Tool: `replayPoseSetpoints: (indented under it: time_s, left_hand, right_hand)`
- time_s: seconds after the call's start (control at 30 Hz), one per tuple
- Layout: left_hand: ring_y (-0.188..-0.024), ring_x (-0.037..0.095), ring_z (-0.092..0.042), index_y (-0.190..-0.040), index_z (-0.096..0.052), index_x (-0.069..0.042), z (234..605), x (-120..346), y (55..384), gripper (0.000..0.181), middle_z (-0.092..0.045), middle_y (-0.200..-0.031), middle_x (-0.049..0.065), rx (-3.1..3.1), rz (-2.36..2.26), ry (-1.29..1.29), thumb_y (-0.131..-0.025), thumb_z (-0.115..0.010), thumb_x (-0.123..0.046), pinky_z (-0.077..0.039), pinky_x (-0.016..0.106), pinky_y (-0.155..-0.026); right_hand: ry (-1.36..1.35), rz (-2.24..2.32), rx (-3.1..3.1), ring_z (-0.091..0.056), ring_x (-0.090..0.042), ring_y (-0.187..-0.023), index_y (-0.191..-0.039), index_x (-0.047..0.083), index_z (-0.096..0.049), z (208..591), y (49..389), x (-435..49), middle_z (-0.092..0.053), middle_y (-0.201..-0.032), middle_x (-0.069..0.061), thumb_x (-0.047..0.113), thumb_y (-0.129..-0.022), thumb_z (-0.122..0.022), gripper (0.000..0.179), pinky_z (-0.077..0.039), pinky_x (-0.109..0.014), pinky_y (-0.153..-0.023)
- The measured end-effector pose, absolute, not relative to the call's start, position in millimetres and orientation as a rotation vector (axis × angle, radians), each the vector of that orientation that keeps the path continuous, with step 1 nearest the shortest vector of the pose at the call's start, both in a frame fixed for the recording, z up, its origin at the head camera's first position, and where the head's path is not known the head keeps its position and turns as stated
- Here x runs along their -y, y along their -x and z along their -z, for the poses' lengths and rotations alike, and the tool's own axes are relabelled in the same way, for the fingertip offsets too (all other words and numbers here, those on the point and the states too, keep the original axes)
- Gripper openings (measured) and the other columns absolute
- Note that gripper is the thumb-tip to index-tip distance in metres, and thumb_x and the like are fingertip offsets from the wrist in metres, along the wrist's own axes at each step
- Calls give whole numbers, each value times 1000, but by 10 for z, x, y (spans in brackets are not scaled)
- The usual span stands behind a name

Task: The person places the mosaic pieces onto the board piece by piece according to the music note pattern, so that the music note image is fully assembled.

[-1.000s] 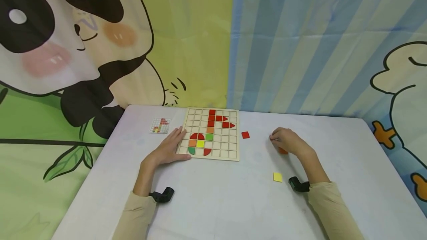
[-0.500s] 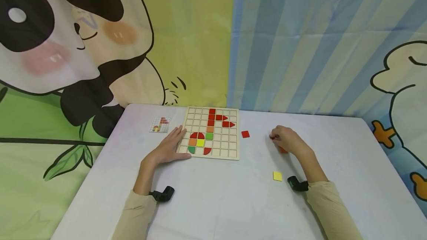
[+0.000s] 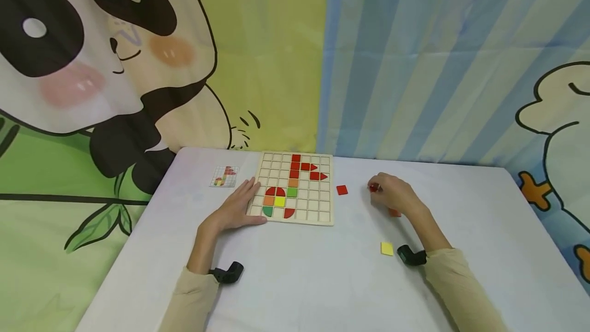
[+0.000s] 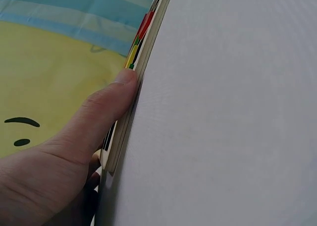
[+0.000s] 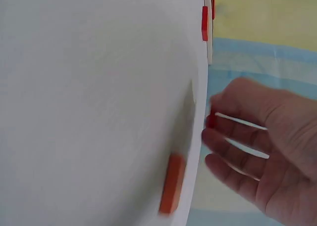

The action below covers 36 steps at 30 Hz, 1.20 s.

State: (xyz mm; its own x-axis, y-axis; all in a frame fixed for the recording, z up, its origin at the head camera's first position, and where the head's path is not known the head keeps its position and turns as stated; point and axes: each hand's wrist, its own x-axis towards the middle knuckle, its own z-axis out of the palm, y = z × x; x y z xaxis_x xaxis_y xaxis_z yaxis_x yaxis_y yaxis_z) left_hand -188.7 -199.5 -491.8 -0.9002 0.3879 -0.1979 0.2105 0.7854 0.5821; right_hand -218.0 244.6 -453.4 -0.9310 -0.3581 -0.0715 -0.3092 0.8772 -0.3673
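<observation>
A wooden grid board, partly filled with red, orange, yellow and green tiles, lies at the back middle of the table. My left hand rests at its near left corner, fingers straight along the left side and thumb on the front edge. Out to the right, my right hand pinches a small red tile between thumb and fingertips; the right wrist view shows it edge-on. Just below that hand lies an orange piece, partly hidden in the head view.
A red square tile lies just right of the board, and a yellow square tile is nearer the front. A small pattern card lies left of the board. A printed curtain hangs behind the table.
The right hand has turned and shifted slightly left, so the red tile in its fingers now shows clearly. The head view has shifted a little. My left hand stays at the board.
</observation>
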Motion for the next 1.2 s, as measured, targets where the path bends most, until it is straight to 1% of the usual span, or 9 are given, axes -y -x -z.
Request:
replayPoseSetpoints:
  time_s: [0.07,0.13,0.33,0.43,0.63,0.73,0.97,1.2]
  left_hand:
    - [-162,38,-5,-166,-21,-9,4920,2001,1881,110,-9,-175,13,-2672,-817,-461,-85,-81,-51,-17,65,-126]
    - [-161,39,-6,-166,-21,-8,4924,2005,1880,110,-9,-175,14,-2678,-817,-470,-85,-81,-52,-17,65,-125]
    - [-161,39,-6,-165,-22,-7,4953,2025,1887,111,-10,-175,15,-2693,-802,-479,-84,-81,-54,-17,65,-126]
    - [-161,40,-7,-165,-22,-7,4948,2041,1886,111,-10,-175,16,-2699,-801,-478,-84,-81,-54,-17,65,-126]
    - [-161,39,-6,-165,-22,-7,4930,2016,1877,109,-10,-175,15,-2694,-812,-492,-85,-80,-52,-17,64,-126]
    - [-161,39,-7,-165,-22,-7,4922,2009,1871,108,-11,-175,15,-2695,-810,-494,-86,-80,-52,-18,64,-126]
    - [-161,39,-6,-166,-21,-7,4921,2021,1897,108,-10,-175,15,-2707,-783,-503,-86,-79,-53,-18,64,-126]
    - [-162,38,-5,-166,-20,-8,4926,2016,1890,108,-9,-175,14,-2691,-795,-495,-87,-79,-53,-16,63,-127]
  right_hand:
    - [583,632,-2896,-66,-26,-89,-112,-1,-73,4499,2225,-2328,-70,-98,-11,9,-90,-72,24,-58,-44,-78]
    - [650,711,-2874,-66,-27,-90,-113,-2,-72,4436,2308,-2169,-70,-100,-12,10,-90,-71,26,-58,-43,-78]
    - [815,824,-2799,-67,-31,-95,-118,-8,-69,4316,2739,-1586,-70,-106,-19,9,-93,-69,30,-58,-45,-85]
    - [852,784,-2765,-66,-32,-97,-120,-8,-68,4365,2971,-1338,-70,-109,-20,10,-95,-68,31,-57,-45,-88]
    - [768,696,-2747,-66,-33,-111,-125,-5,-68,4598,3306,-1091,-71,-120,-19,11,-97,-65,33,-55,-44,-99]
    - [730,703,-2734,-65,-33,-114,-126,-4,-69,4652,3374,-1020,-71,-122,-19,12,-97,-65,33,-54,-43,-101]
    - [724,729,-2685,-68,-34,-114,-126,-7,-69,4597,3441,-927,-72,-122,-21,7,-99,-62,31,-56,-42,-100]
    - [650,684,-2680,-65,-36,-121,-127,-6,-69,4559,3434,-845,-70,-128,-22,7,-101,-62,30,-54,-43,-104]
